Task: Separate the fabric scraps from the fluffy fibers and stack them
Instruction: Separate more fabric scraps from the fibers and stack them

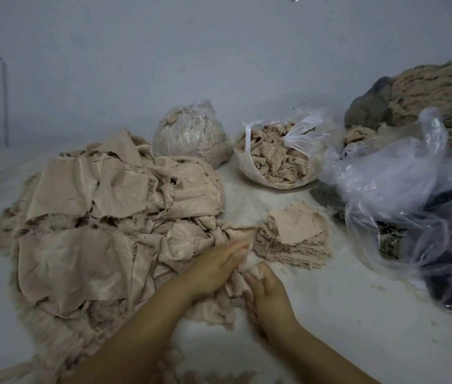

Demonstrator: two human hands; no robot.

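A big heap of beige fabric scraps with fluffy fibers (103,217) covers the left of the pale floor. Just right of it lies a small neat stack of scraps (294,239). My left hand (219,264) lies with straight fingers on a scrap (233,284) at the heap's right edge, fingertips pointing toward the stack. My right hand (266,286) is beside it, fingers curled round the same scrap's near end. Motion blurs both hands slightly.
A tied clear bag of fibers (191,134) and an open bag of fluffy fibers (274,156) stand behind. Loose clear plastic bags (402,173) with dark material lie at the right, with a large fiber mound (435,90) behind them. A pale wall closes the back.
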